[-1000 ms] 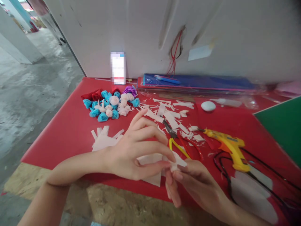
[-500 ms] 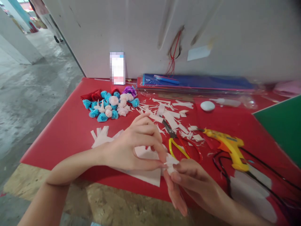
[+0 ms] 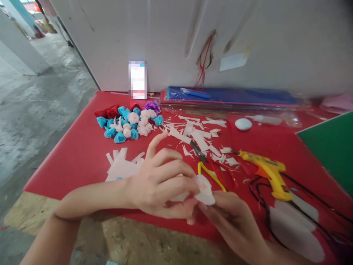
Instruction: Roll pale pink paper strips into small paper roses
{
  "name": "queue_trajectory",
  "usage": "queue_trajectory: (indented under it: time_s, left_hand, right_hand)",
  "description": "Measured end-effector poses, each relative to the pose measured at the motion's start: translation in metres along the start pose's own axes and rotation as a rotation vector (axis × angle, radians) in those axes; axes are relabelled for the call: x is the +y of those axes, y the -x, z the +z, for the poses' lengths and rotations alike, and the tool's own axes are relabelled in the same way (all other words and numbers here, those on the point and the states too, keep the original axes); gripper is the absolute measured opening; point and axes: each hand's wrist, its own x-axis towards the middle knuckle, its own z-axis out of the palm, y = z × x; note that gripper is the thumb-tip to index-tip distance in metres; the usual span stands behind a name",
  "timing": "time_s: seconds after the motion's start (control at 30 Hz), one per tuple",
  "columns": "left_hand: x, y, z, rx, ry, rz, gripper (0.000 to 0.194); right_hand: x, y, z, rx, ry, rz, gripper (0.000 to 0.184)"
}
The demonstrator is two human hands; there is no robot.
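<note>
A small white paper flower (image 3: 204, 189) is pinched between my two hands above the red table (image 3: 68, 147). My left hand (image 3: 165, 180) has its fingers curled against the flower's left side, with the index finger raised. On the other side, my right hand (image 3: 234, 217) grips the flower's lower edge between thumb and fingers. Just beyond it lie pliers (image 3: 202, 156) with one yellow and one red handle. White paper strips (image 3: 200, 140) and scraps surround their jaws. Partly under my left forearm is a stack of white paper pieces (image 3: 121, 167).
Blue, pale pink, red and purple paper roses (image 3: 134, 117) cluster at the back left. A phone (image 3: 138, 80) leans on the wall. To the right lies a yellow glue gun (image 3: 264, 169) with black cords, near a white oval object (image 3: 243, 124) and a green board (image 3: 328, 147).
The white paper flower has turned and shows more of its open face. My left hand has rolled over, its index finger lifting. A walking person in the background has moved.
</note>
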Motion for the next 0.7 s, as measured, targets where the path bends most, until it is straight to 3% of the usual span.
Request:
queue_trajectory:
  time_s: [0.13,0.27,0.37,0.5,0.63,0.7]
  left_hand:
    - [-0.002,0.002,-0.001,0.035,-0.042,0.069,0.007]
    - [-0.003,0.009,0.008,0.218,-0.048,0.216,0.011]
    - [-0.002,0.012,0.013,0.335,-0.044,0.205,0.018]
    - [0.003,0.009,0.009,0.260,-0.061,0.150,0.024]
    - [0.007,0.014,0.011,0.291,-0.084,0.152,0.021]
    - [0.008,0.025,0.018,0.253,-0.111,0.094,0.020]
  right_hand:
    - [0.000,0.002,-0.002,0.006,0.057,-0.040,0.035]
    - [0.000,0.004,0.000,-0.036,0.048,0.003,0.036]
    - [-0.003,0.005,0.002,-0.039,0.003,0.011,0.036]
    - [-0.004,0.006,0.003,-0.006,0.105,-0.010,0.033]
    - [-0.002,0.007,0.006,0.145,0.353,-0.172,0.030]
    - [0.000,0.009,0.007,0.174,0.473,-0.218,0.032]
